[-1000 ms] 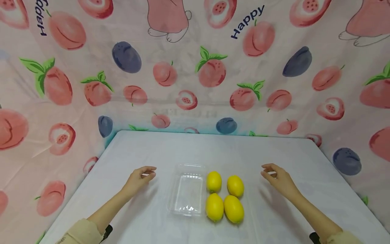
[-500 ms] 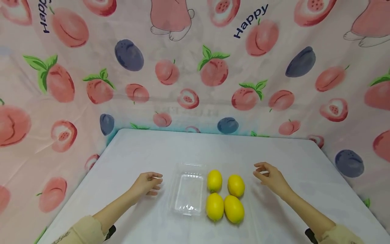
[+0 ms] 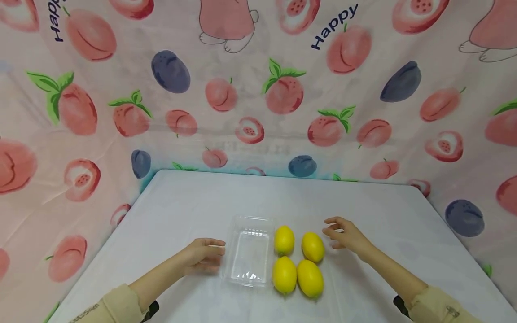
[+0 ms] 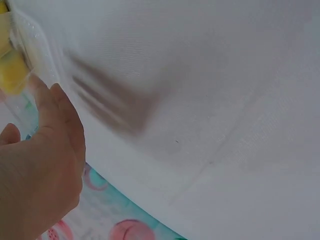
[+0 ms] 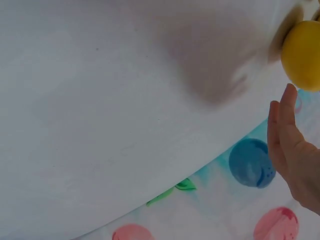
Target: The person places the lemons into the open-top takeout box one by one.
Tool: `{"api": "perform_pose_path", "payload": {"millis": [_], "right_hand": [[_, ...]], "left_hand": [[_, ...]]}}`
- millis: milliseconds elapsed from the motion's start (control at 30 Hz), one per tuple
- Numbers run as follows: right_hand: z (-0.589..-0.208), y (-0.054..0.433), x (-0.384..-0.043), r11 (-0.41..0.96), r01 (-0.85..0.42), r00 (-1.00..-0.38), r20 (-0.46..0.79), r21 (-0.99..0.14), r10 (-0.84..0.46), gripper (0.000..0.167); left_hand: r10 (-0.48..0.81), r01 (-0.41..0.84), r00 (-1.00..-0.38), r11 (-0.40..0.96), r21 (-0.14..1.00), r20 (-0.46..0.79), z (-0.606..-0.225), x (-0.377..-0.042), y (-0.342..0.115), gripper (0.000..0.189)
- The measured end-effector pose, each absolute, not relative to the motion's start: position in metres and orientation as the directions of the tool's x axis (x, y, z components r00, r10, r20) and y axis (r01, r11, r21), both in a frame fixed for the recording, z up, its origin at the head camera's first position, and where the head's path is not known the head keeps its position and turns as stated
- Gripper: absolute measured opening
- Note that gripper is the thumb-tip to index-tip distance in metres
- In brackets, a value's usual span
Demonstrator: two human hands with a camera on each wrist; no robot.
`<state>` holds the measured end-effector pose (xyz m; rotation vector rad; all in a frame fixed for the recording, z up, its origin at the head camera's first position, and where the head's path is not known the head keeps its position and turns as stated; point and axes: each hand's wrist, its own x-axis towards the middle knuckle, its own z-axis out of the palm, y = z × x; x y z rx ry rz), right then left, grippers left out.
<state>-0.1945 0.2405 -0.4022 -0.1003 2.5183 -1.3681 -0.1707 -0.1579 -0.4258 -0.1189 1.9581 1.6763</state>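
A clear plastic clamshell box (image 3: 251,253) lies on the white table, its inside showing no contents. Several yellow lemons sit in two rows just right of it; the back right lemon (image 3: 313,246) is nearest my right hand (image 3: 347,235). That hand hovers with relaxed fingers a little beyond the lemon's right side, holding nothing. My left hand (image 3: 202,255) is at the box's left edge, fingers extended toward it and nothing in the grasp. In the left wrist view the fingertips (image 4: 36,82) come close to the box's clear rim. The right wrist view has a lemon (image 5: 305,56) just past the fingertips.
The white table (image 3: 194,193) runs back to a fabric backdrop (image 3: 242,103) printed with peaches and plums. The same fabric hangs along both sides. The front left lemon (image 3: 284,275) stands close beside the box's right edge.
My left hand has moved right and slightly nearer, up to the box's edge. My right hand has moved left toward the lemons. Box and lemons stay where they were.
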Motion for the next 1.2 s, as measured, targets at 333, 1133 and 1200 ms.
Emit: {"api": "perform_pose_path", "payload": {"millis": [333,1133,1200], "right_hand": [[-0.41,0.229,-0.201,0.648,0.101,-0.946,-0.276,-0.755,-0.173,0.056],[-0.416,0.224,-0.208,0.555,0.296,-0.875,-0.454,-0.778,-0.169,0.06],[-0.417,0.222,-0.208,0.548,0.308,-0.872,-0.462,-0.778,-0.165,0.059]], "left_hand": [[0.298,-0.389,-0.852,0.189,0.902,-0.43,-0.432,-0.163,-0.156,0.048],[0.141,-0.458,-0.869,0.138,0.878,-0.475,-0.429,-0.171,-0.138,0.042],[0.147,-0.459,-0.868,0.132,0.879,-0.475,-0.429,-0.171,-0.138,0.042]]}}
